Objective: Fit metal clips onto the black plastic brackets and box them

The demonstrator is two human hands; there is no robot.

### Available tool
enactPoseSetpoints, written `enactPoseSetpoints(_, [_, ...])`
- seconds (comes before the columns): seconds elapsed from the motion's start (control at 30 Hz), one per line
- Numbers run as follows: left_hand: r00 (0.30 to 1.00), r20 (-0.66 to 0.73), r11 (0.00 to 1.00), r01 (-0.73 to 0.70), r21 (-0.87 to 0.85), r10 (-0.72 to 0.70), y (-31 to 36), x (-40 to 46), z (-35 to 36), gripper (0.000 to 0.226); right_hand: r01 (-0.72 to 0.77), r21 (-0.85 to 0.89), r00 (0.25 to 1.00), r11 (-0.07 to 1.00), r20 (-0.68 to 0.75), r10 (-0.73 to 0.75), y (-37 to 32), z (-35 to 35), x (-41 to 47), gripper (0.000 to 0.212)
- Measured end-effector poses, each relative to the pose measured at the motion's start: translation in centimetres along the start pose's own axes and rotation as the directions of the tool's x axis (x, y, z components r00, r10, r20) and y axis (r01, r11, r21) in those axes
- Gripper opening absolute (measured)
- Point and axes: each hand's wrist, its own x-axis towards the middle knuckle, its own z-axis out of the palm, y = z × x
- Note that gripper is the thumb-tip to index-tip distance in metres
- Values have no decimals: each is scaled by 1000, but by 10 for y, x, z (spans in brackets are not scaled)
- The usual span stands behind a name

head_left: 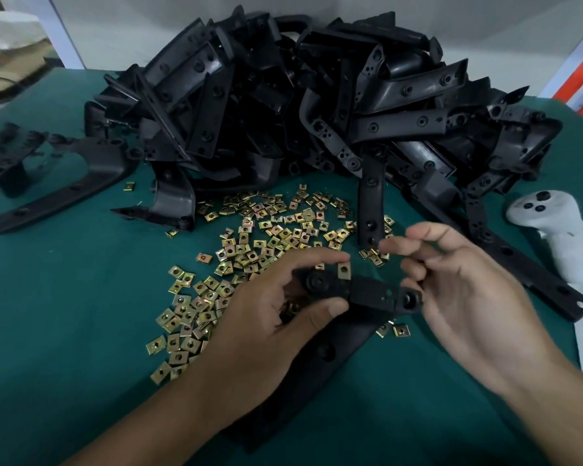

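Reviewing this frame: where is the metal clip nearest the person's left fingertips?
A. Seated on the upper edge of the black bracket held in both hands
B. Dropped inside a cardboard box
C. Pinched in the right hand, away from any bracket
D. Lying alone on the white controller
A: the metal clip sits on the upper edge of the black bracket, which the left hand and right hand hold between them.

Long black plastic bracket [367, 297] hangs at six o'clock, one brass-coloured square metal clip [344, 270] seated on its top edge; loose clips [249, 250] scatter centre, bracket heap [300, 105] at twelve.
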Motion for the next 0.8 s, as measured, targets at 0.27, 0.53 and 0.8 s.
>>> enactPoseSetpoints(0.27, [998, -12, 987, 52, -150, -55, 1, 5, -6, 29, -224, 170, 974, 960, 11, 226, 5, -4, 9, 39])
enactPoseSetpoints(0.53, [996, -63, 981, 42, -192, -55, -1, 3, -4, 21, -168, 157, 970, 973, 205, 134, 1, -3, 5, 36])
enactPoseSetpoints(0.8, [990, -125, 966, 36, -256, -70, 1, 5, -3, 19, -242, 331, 970, 912, 112, 216, 2, -11, 14, 42])
